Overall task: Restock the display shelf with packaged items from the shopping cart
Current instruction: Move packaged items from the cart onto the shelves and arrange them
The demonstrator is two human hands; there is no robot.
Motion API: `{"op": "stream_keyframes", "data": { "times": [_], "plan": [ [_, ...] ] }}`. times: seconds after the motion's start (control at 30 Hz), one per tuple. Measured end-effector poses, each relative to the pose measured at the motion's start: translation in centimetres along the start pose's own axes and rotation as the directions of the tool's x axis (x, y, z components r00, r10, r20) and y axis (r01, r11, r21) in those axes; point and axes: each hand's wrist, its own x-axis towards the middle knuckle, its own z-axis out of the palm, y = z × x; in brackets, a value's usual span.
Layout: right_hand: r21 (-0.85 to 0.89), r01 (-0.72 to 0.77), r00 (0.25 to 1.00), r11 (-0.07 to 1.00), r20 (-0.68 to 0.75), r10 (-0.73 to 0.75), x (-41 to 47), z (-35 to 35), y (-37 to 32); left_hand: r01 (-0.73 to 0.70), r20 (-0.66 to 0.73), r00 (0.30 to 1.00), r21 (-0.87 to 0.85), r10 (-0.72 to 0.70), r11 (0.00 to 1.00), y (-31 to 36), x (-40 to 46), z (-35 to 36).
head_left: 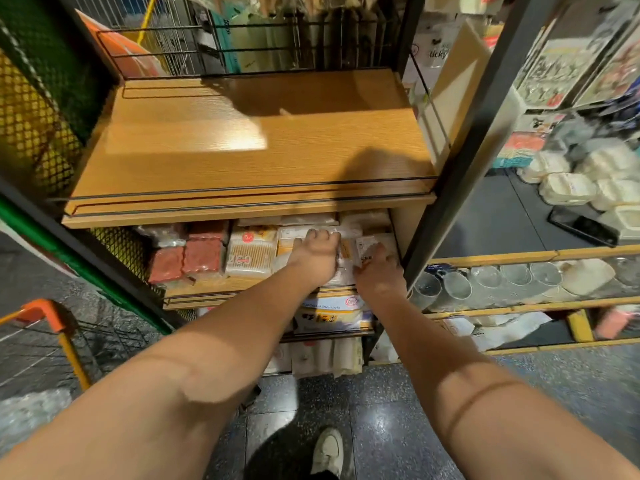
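Wooden shelving fills my view, its broad top board (249, 147) bare above both hands, which reach into the tier below. My left hand (317, 252) curls its fingers over the top of a pale packet (346, 258) standing in the row, while my right hand (375, 271) pinches a white labelled packet (367, 244) just beside it (print too blurred to read). Left of my hands stand a cotton-swab pack (250, 256) marked "400" and red packs (187, 256); the orange-handled cart (41, 315) sits far left.
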Motion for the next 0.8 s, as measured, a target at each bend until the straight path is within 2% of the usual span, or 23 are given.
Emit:
{"op": "stream_keyframes", "data": {
  "times": [0.17,0.37,0.47,0.57,0.63,0.67,0.73,0.8],
  "plan": [
    [0.022,-0.022,0.999,1.000,-0.041,0.023,0.1,0.0,-0.2,-0.103,-0.009,0.995,0.042,0.103,0.994,-0.2,-0.5,0.4],
    [0.317,-0.082,0.991,0.945,-0.072,0.110,-1.3,-1.8,-0.6,-0.137,0.021,0.990,0.097,0.136,0.986,-0.1,0.2,-0.2],
    [0.465,-0.064,0.985,0.883,-0.112,0.131,-2.6,-2.4,-0.5,-0.113,-0.039,0.992,0.073,0.116,0.991,0.3,-0.4,-0.8],
    [0.565,-0.056,0.978,0.823,-0.137,0.160,-3.9,-3.1,-0.4,-0.134,-0.181,0.973,0.046,0.140,0.990,0.1,-1.6,-1.1],
    [0.648,-0.113,0.972,0.753,-0.083,0.218,-5.0,-3.7,-0.9,-0.123,-0.261,0.959,-0.024,0.112,0.992,-0.6,-3.1,-2.0],
    [0.688,-0.127,0.971,0.714,-0.059,0.230,-5.7,-3.9,-1.2,-0.106,-0.257,0.963,-0.090,0.080,0.990,-1.1,-4.1,-2.6],
    [0.741,-0.119,0.978,0.661,-0.027,0.207,-7.1,-4.2,-1.8,-0.049,-0.260,0.966,-0.243,-0.016,0.969,-2.4,-6.4,-3.8],
    [0.799,-0.100,0.991,0.592,0.029,0.128,-9.4,-4.2,-3.2,-0.041,-0.324,0.939,-0.437,-0.115,0.898,-4.5,-9.8,-4.8]
  ]
}}
